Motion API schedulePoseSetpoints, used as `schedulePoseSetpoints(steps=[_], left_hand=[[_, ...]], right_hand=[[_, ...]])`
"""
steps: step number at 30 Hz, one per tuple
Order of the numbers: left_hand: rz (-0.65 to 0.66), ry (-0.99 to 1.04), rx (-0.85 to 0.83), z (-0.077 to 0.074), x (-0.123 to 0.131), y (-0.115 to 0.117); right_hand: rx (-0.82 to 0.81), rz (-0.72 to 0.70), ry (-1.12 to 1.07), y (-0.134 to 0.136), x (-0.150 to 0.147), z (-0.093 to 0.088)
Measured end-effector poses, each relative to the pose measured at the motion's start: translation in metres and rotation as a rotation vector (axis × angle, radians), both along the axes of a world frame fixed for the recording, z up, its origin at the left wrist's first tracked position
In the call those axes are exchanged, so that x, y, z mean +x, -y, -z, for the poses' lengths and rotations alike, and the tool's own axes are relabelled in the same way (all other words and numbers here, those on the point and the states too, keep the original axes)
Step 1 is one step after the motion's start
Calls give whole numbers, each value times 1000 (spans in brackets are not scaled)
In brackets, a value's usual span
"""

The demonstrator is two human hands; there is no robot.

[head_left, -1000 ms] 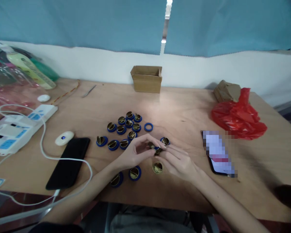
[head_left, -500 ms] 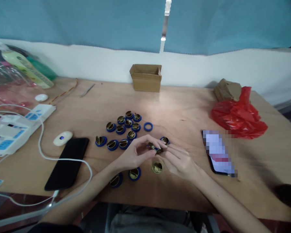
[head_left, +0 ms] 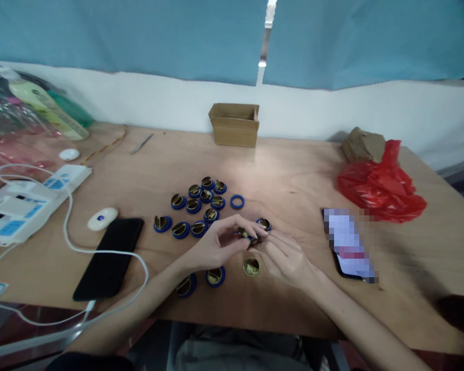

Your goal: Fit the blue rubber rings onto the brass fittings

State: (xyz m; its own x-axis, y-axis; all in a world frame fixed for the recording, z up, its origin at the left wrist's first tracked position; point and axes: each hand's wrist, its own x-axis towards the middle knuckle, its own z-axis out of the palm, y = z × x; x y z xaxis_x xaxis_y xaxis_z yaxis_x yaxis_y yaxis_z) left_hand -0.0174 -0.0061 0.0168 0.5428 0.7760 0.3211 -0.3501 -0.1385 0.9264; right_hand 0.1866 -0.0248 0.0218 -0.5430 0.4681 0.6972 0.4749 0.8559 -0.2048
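Between the fingertips of both hands is a small round brass-coloured piece with a blue ring (head_left: 249, 236), partly hidden by the fingers. My left hand (head_left: 216, 246) is closed on its left side, thumb below and fingers above. Pinching from the right is my right hand (head_left: 288, 257). Just below them lies a brass-coloured disc (head_left: 251, 266) with no blue ring around it. A brass disc in a blue ring (head_left: 263, 223) sits right behind my right fingers. Several similar ringed discs (head_left: 193, 206) lie grouped to the left, two more near my left wrist. A bare blue ring (head_left: 237, 201) lies beyond my hands.
An open cardboard box (head_left: 235, 131) stands at the back against the wall. On the right are a red plastic bag (head_left: 382, 188) and a lit phone (head_left: 348, 245). To the left lie a dark phone (head_left: 110, 257), a white cable and a power strip (head_left: 34, 206).
The view has shifted very slightly. Both hands keep nearly the same grip on the round piece, with only tiny finger movement; the things on the table have stayed put.
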Motion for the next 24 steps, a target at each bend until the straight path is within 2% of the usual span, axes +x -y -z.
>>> schedulePoseSetpoints(steps=[13, 21, 24], left_hand=[[-37, -4, 7, 1, 1, 0], [-65, -32, 17, 1, 2, 0], [-102, -50, -9, 3, 2, -2]], right_hand=[[-6, 39, 3, 0, -2, 5], [-102, -40, -43, -1, -2, 3], [-171, -21, -72, -1, -1, 5]])
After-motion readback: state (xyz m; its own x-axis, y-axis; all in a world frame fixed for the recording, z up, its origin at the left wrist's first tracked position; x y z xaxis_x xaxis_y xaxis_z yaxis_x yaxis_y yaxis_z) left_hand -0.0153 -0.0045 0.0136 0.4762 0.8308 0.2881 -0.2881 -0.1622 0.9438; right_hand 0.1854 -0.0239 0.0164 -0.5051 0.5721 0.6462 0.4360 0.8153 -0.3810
